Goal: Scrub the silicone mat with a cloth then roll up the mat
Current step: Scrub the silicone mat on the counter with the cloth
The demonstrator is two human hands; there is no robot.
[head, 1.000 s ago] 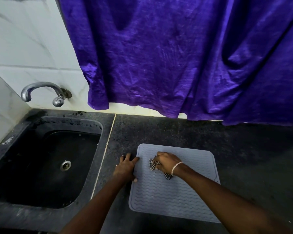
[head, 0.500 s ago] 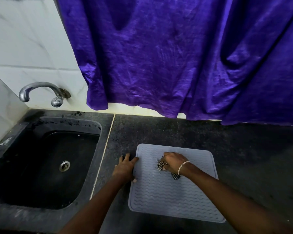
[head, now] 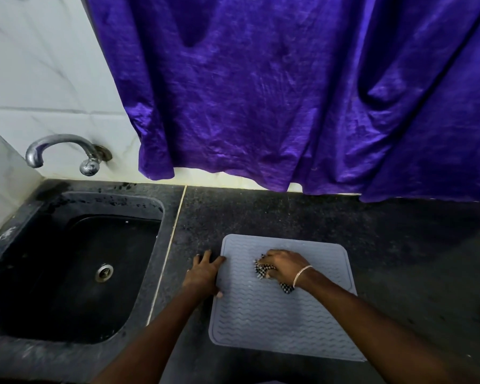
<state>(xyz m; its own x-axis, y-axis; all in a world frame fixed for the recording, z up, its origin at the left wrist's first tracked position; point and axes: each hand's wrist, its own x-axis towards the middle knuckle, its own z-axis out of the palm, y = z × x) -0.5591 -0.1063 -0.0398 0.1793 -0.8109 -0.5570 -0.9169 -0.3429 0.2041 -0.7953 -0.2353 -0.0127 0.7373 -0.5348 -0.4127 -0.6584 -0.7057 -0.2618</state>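
A grey silicone mat (head: 263, 320) with a wavy ribbed pattern lies flat on the dark counter (head: 399, 259). My right hand (head: 284, 266), with a bracelet at the wrist, is closed on a crumpled black-and-white checked cloth (head: 262, 270) and presses it onto the upper middle of the mat. My left hand (head: 204, 274) lies flat with fingers spread on the mat's left edge and the counter beside it, holding the mat down.
A black sink (head: 75, 273) with a metal drain sits to the left, under a chrome tap (head: 64, 151) on the white tiled wall. A purple curtain (head: 288, 92) hangs down to the counter's back edge.
My right hand slid the cloth to the right across the mat, then back a little to the left. My left hand stayed on the mat's left edge.
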